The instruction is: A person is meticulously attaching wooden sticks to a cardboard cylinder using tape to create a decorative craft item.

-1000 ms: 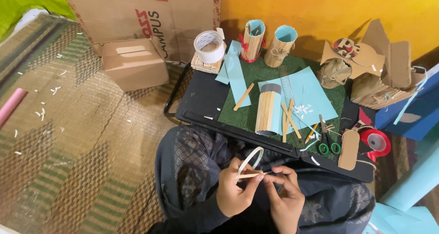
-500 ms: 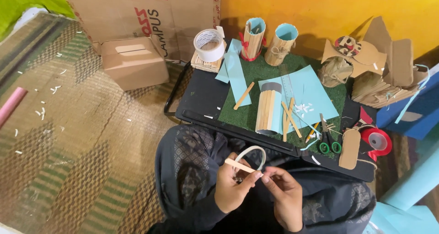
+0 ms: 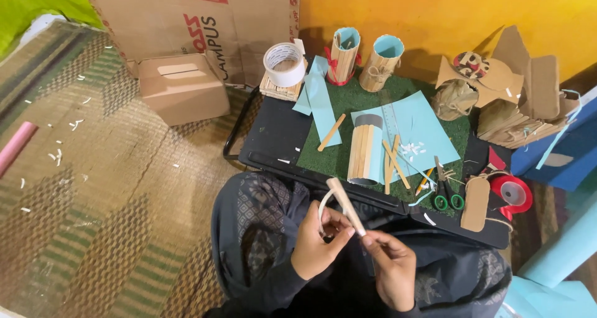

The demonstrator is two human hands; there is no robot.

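Note:
Over my lap, my left hand (image 3: 317, 243) pinches a flat wooden craft stick (image 3: 345, 204) that points up and to the left, with a thin white curved strip (image 3: 323, 205) looped behind it. My right hand (image 3: 392, 265) touches the stick's lower end with its fingertips. In front of me on the low black table (image 3: 273, 131) lies a part-made holder of wooden sticks glued on light blue paper (image 3: 365, 151). Loose sticks (image 3: 393, 162) lie beside it on a light blue sheet (image 3: 423, 128).
Green-handled scissors (image 3: 446, 190), a red tape dispenser (image 3: 511, 192) and a cardboard tag (image 3: 476, 203) sit at the table's right. Two stick-covered cups (image 3: 360, 60) and a white tape roll (image 3: 284, 63) stand at the back. A cardboard box (image 3: 181, 88) rests on the woven mat at left.
The stick has turned from lying nearly level between my hands to pointing up-left, and both hands shifted slightly with the white strip.

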